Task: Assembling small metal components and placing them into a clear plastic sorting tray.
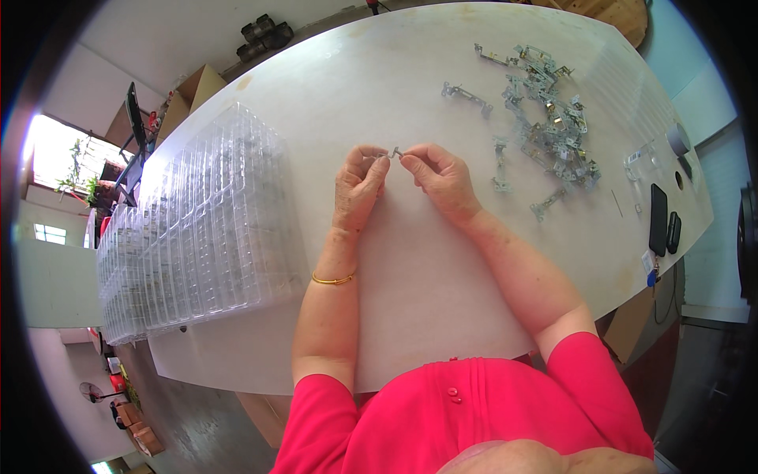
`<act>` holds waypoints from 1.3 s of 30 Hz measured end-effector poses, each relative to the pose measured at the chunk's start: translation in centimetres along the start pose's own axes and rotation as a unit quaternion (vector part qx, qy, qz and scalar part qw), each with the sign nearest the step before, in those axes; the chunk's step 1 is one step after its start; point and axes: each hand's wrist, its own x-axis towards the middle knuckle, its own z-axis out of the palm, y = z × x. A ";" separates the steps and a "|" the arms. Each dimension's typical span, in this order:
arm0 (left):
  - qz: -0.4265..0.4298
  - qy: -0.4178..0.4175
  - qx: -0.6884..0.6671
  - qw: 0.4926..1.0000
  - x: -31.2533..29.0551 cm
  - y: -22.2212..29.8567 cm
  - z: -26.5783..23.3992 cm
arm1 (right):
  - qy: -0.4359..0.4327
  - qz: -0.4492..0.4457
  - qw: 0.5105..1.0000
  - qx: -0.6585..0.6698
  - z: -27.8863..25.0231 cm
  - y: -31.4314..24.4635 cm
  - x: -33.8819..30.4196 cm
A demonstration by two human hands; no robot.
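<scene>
A small metal part is held over the white table, grasped at the fingertips of both the left hand and the right hand. It is judged light, stiff and perhaps slick — best pinched by its ends, without bending pressure. To the right, metal brackets are heaped; at left, clear plastic trays are stacked.

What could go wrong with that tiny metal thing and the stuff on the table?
The small metal part is pinched between the left hand and right hand, so it might slip and drop. The heaped metal pieces overlap, so they could snag each other. The clear plastic trays stand beside the left forearm; a bump might shift them.
</scene>
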 end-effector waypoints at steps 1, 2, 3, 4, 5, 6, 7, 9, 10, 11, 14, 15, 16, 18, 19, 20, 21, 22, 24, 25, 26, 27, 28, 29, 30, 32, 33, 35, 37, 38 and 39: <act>0.006 0.003 0.011 1.000 0.0 0.0 0.0 | 0.003 -0.005 1.000 -0.015 0.0 0.0 0.0; 0.006 0.003 0.011 1.000 0.0 -0.1 0.0 | 0.003 -0.005 1.000 -0.015 0.0 0.0 0.0; 0.013 0.008 0.023 1.000 0.0 -0.1 -0.1 | 0.009 -0.007 1.000 -0.026 0.0 0.0 0.0; 0.020 0.013 0.034 0.999 0.0 -0.2 -0.1 | 0.015 -0.009 0.999 -0.038 0.0 0.0 0.0; 0.021 0.013 0.034 0.999 0.0 -0.2 0.0 | 0.015 -0.009 0.999 -0.038 0.0 0.0 0.0; 0.038 0.016 0.075 0.996 0.0 -0.3 0.0 | 0.010 -0.014 0.999 -0.035 -0.1 0.0 0.0; 0.054 0.020 0.115 0.992 0.0 -0.3 0.0 | 0.005 -0.019 0.999 -0.033 -0.1 0.0 0.0; 0.066 0.028 0.132 0.989 0.0 -0.5 0.4 | -0.001 -0.014 1.000 -0.024 -0.1 -0.2 0.0; 0.078 0.037 0.149 0.985 -0.1 -0.5 0.4 | -0.007 -0.009 1.000 -0.015 0.0 -0.2 0.0; 0.078 0.038 0.150 0.985 -0.1 -0.5 0.3 | -0.008 -0.009 1.000 -0.014 0.1 -0.2 0.0; 0.082 0.015 0.162 0.983 -0.3 -0.2 0.7 | -0.008 0.020 0.999 0.024 -0.1 0.1 0.0; 0.089 0.010 0.192 0.977 -0.4 -0.1 0.8 | -0.010 0.002 1.000 -0.001 -0.1 0.4 0.1; 0.097 0.005 0.221 0.970 -0.5 0.0 1.0 | -0.013 -0.016 0.999 -0.027 -0.2 0.7 0.2; 0.109 0.012 0.227 0.968 -0.5 0.1 1.4 | 0.009 -0.066 0.996 -0.058 0.0 1.5 0.3; 0.122 0.019 0.233 0.965 -0.5 0.3 1.5 | 0.030 -0.115 0.989 -0.088 0.1 1.8 0.4; 0.122 0.020 0.234 0.964 -0.6 0.4 1.4 | 0.030 -0.115 0.989 -0.088 0.1 2.0 0.4; 0.124 -0.002 0.257 0.958 -0.7 0.9 1.4 | 0.050 -0.128 0.987 -0.078 0.0 2.0 0.5; 0.126 -0.024 0.280 0.951 -0.8 1.1 1.5 | 0.070 -0.142 0.985 -0.068 0.0 2.0 0.6; 0.133 -0.037 0.271 0.953 -0.7 0.5 1.6 | 0.096 -0.135 0.985 -0.040 0.0 2.0 0.9; 0.139 -0.050 0.261 0.954 -0.7 0.4 1.7 | 0.122 -0.128 0.984 -0.012 0.1 2.0 0.9; 0.139 -0.050 0.261 0.954 -0.8 0.2 1.6 | 0.121 -0.128 0.984 -0.011 0.0 1.9 0.9; 0.077 -0.026 0.170 0.982 -0.8 0.5 1.7 | 0.111 -0.074 0.991 0.032 -0.2 1.0 0.8; 0.013 -0.001 0.077 0.997 -0.8 0.7 1.8 | 0.100 -0.020 0.992 0.075 -0.3 0.4 0.7; 0.013 -0.002 0.077 0.997 -0.7 0.6 1.3 | 0.101 -0.020 0.992 0.075 -0.3 0.2 0.6; -0.011 0.000 -0.005 1.000 -0.4 0.7 0.5 | 0.082 0.001 0.994 0.070 -0.2 -0.1 0.5; -0.032 0.016 -0.107 0.994 -0.1 0.6 -0.1 | 0.065 0.022 0.996 0.064 -0.2 -0.1 0.3; -0.032 0.016 -0.106 0.994 0.0 0.5 -0.2 | 0.051 0.000 0.999 0.007 -0.1 0.2 0.3; -0.026 0.015 -0.131 0.991 0.1 0.3 -0.3 | 0.037 -0.022 0.998 -0.051 -0.1 0.6 0.2; -0.026 0.015 -0.124 0.992 0.1 0.4 -0.2 | 0.021 -0.014 0.997 -0.078 0.0 0.6 0.2; -0.025 0.013 -0.117 0.993 0.1 0.4 -0.1 | 0.021 -0.014 0.997 -0.078 0.0 0.6 0.1; -0.025 0.014 -0.117 0.993 0.1 0.4 -0.1 | 0.022 -0.016 0.996 -0.082 0.0 0.5 0.1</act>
